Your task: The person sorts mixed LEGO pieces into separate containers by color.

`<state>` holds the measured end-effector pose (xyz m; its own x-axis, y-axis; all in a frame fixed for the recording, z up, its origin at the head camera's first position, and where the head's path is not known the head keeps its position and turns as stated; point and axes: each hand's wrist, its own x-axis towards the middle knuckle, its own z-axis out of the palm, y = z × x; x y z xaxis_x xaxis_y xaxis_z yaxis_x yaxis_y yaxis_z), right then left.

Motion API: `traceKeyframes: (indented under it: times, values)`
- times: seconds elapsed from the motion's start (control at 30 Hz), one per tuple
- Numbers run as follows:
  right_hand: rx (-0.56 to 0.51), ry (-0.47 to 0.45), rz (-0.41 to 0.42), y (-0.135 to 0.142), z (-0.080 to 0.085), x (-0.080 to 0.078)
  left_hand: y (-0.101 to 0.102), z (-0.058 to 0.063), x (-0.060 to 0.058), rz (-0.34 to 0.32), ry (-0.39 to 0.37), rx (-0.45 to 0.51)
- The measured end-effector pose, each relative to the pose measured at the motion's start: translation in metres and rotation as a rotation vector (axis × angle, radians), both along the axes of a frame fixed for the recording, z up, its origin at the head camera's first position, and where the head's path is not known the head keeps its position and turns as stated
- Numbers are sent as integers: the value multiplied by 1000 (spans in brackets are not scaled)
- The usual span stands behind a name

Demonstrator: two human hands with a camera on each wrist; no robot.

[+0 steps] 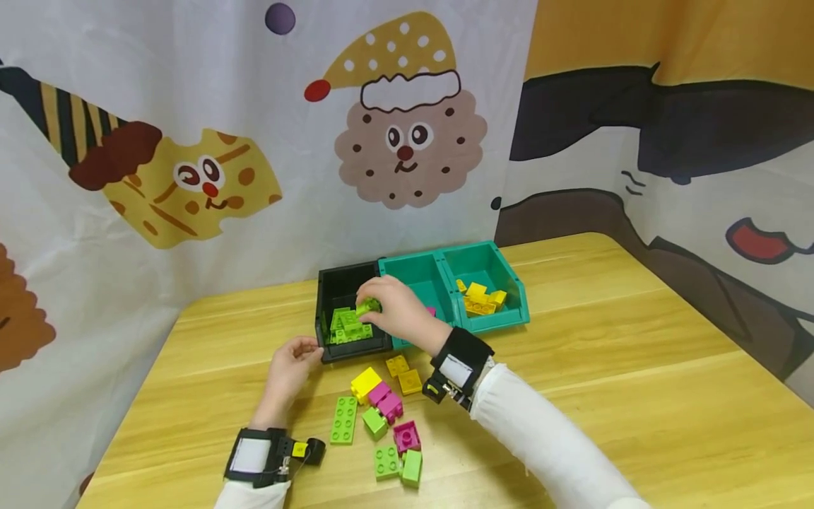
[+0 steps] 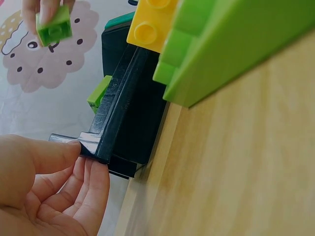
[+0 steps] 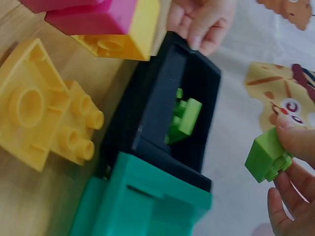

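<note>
With thumb and fingertips, my left hand (image 1: 289, 373) pinches the front left corner of a black bin (image 1: 356, 350), as the left wrist view shows up close. Over that bin, my right hand (image 1: 402, 312) holds a small green building block (image 3: 265, 154) between thumb and fingers. Several green blocks (image 1: 350, 329) lie inside the black bin. In the right wrist view the held block's studs point down toward the curled fingers.
Two joined teal bins (image 1: 488, 324) adjoin the black one; yellow blocks (image 1: 480, 302) lie in the right one, and a bit of pink shows in the middle one. Loose green, yellow, orange and pink blocks (image 1: 389, 406) lie on the wooden table (image 1: 610, 353) in front. A printed curtain (image 1: 267, 233) hangs behind.
</note>
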<state>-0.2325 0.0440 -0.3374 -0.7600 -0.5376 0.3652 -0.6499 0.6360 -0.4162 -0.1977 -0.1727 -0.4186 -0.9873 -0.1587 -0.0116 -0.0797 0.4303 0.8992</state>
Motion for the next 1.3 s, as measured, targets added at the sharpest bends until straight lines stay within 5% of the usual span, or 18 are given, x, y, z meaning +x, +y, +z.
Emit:
traceKeyframes:
  times: [0.27,0.63,1.3]
  values:
    - [129,4,-12,-14,-14,-6,0,-1,0,3,-5,5]
    - [390,151,-67,-16,-35,-11,0,0,0,1,-4,3]
    - [595,181,-99,-21,-45,-20,1,1,1,6,-14,11]
